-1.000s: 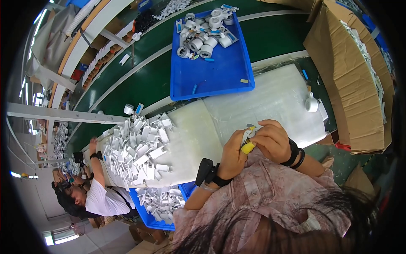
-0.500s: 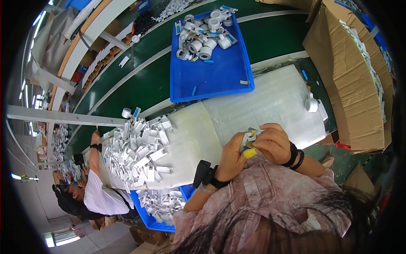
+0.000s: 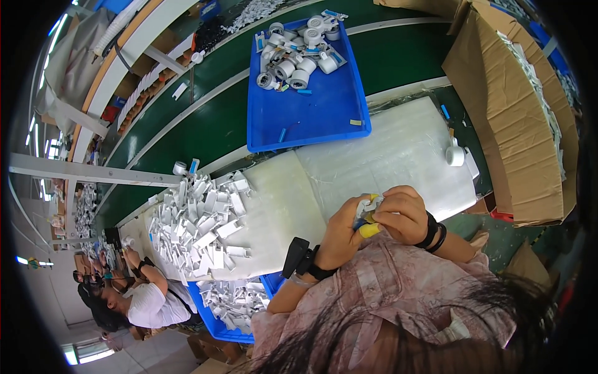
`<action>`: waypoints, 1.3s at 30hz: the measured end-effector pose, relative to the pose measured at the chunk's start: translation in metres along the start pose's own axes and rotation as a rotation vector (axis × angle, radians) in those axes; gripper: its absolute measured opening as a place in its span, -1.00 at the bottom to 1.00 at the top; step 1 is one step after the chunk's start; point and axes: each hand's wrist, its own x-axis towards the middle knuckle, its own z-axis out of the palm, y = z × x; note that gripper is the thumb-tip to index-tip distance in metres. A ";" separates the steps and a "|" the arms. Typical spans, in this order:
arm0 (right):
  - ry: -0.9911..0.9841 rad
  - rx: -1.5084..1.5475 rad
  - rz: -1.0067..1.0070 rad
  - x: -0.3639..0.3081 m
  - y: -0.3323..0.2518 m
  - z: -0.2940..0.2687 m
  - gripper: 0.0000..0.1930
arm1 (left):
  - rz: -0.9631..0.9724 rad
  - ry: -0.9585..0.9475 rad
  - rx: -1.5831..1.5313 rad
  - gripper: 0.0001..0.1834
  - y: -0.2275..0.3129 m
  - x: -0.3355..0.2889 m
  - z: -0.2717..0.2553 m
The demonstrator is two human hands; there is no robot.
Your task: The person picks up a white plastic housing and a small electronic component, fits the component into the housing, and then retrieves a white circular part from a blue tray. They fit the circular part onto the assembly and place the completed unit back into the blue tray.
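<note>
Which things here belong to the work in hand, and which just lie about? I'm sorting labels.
In hand: left hand and right hand holding a small white part.

Lying about: pile of white parts, blue tray of tape rolls, cardboard box.

A long dark green conveyor belt with pale rails [image 3: 205, 118] runs diagonally across the scene. Beside it, the desk covered in white foam sheeting [image 3: 398, 156] spans the middle. A large open brown cardboard box [image 3: 511, 118] stands at the right. A grey metal beam [image 3: 87, 173] crosses the left side, where bright strip lights [image 3: 37, 118] glare near a wooden-edged shelf [image 3: 118, 62].
</note>
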 end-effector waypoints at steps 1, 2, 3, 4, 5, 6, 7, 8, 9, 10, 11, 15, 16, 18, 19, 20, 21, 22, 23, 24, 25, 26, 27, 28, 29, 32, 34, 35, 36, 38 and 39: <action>-0.005 0.000 -0.002 0.000 0.000 0.000 -0.77 | 0.000 -0.002 0.004 -0.48 -0.001 0.000 0.000; -0.009 0.000 -0.003 0.000 0.000 -0.001 -0.76 | 0.000 -0.002 0.003 -0.48 0.000 0.000 0.000; -0.010 0.002 -0.004 0.000 0.000 -0.001 -0.76 | 0.005 -0.002 0.004 -0.48 0.001 0.000 0.001; -0.007 -0.002 -0.006 0.000 -0.001 -0.001 -0.76 | 0.010 -0.002 0.006 -0.47 0.002 0.000 0.001; -0.004 -0.006 -0.008 0.000 -0.001 -0.002 -0.75 | 0.009 0.000 0.005 -0.47 0.001 0.000 0.001; -0.006 -0.006 -0.007 0.000 -0.001 -0.002 -0.75 | 0.018 -0.002 0.018 -0.47 0.001 0.001 0.001; -0.002 0.001 -0.009 0.000 -0.001 -0.002 -0.75 | 0.028 -0.004 0.032 -0.47 0.000 0.001 0.001; 0.002 0.007 -0.012 0.000 0.000 -0.001 -0.74 | 0.028 -0.003 0.030 -0.47 0.000 0.002 0.001; 0.000 0.008 -0.011 -0.001 0.000 -0.001 -0.74 | 0.036 -0.005 0.037 -0.46 0.001 0.002 0.001; -0.014 0.012 -0.016 -0.002 0.001 -0.002 -0.75 | 0.043 -0.007 0.045 -0.46 0.001 0.002 0.001; -0.027 0.017 -0.021 -0.003 0.002 -0.002 -0.76 | 0.043 -0.006 0.044 -0.46 0.001 0.001 0.000; -0.022 0.023 -0.028 -0.002 0.002 -0.002 -0.74 | 0.024 -0.013 0.045 -0.43 -0.001 0.001 0.000; -0.025 0.022 -0.029 -0.002 0.001 -0.002 -0.74 | 0.024 -0.016 0.036 -0.42 -0.001 0.001 -0.001; -0.030 0.021 -0.030 -0.002 0.001 -0.002 -0.74 | 0.029 -0.011 0.046 -0.39 0.001 0.001 -0.001; -0.026 0.022 -0.034 -0.001 0.001 -0.002 -0.74 | 0.034 -0.007 0.057 -0.37 0.002 0.001 -0.001; -0.023 0.023 -0.039 -0.001 0.002 -0.002 -0.75 | 0.033 -0.007 0.056 -0.37 0.002 0.001 -0.002; -0.024 0.023 -0.038 -0.001 0.001 -0.003 -0.75 | 0.052 0.004 0.096 -0.35 0.002 0.002 -0.003; -0.032 0.015 -0.041 0.000 0.000 -0.003 -0.75 | 0.070 0.015 0.137 -0.33 0.003 0.002 -0.003; -0.040 0.007 -0.044 0.000 0.000 -0.004 -0.75 | 0.069 0.014 0.135 -0.33 0.003 0.001 -0.003; -0.041 0.007 -0.043 0.000 0.000 -0.004 -0.75 | 0.027 0.011 0.102 -0.33 0.004 0.001 -0.003; -0.036 0.015 -0.041 0.000 0.001 -0.003 -0.75 | -0.015 0.008 0.068 -0.32 0.005 0.001 -0.003; -0.031 0.023 -0.040 -0.001 0.001 -0.003 -0.75 | -0.015 0.007 0.066 -0.32 0.004 0.001 -0.003; -0.032 0.024 -0.040 -0.001 0.001 -0.003 -0.75 | 0.009 0.009 0.074 -0.32 0.003 0.002 -0.003; -0.037 0.024 -0.037 -0.001 0.001 -0.003 -0.74 | 0.033 0.010 0.082 -0.33 0.002 0.002 -0.003; -0.043 0.025 -0.034 -0.001 0.001 -0.003 -0.74 | 0.033 0.010 0.082 -0.33 0.003 0.001 -0.003; -0.041 0.033 -0.033 0.000 0.002 -0.003 -0.73 | 0.013 0.002 0.071 -0.34 0.003 0.001 -0.003; -0.027 0.026 -0.023 0.000 0.002 -0.001 -0.73 | 0.020 -0.006 0.088 -0.35 0.002 0.002 -0.003; -0.012 0.019 -0.015 0.001 0.002 -0.001 -0.74 | 0.019 -0.006 0.087 -0.35 0.002 0.002 -0.003; -0.012 0.019 -0.014 0.001 0.002 -0.001 -0.74 | 0.038 -0.011 0.090 -0.37 0.002 0.002 -0.003; -0.014 0.023 -0.011 0.000 0.002 -0.001 -0.73 | 0.055 -0.015 0.093 -0.39 0.003 0.002 -0.003; -0.015 0.023 -0.011 0.000 0.002 -0.001 -0.73 | 0.045 -0.016 0.107 -0.38 0.004 0.002 -0.003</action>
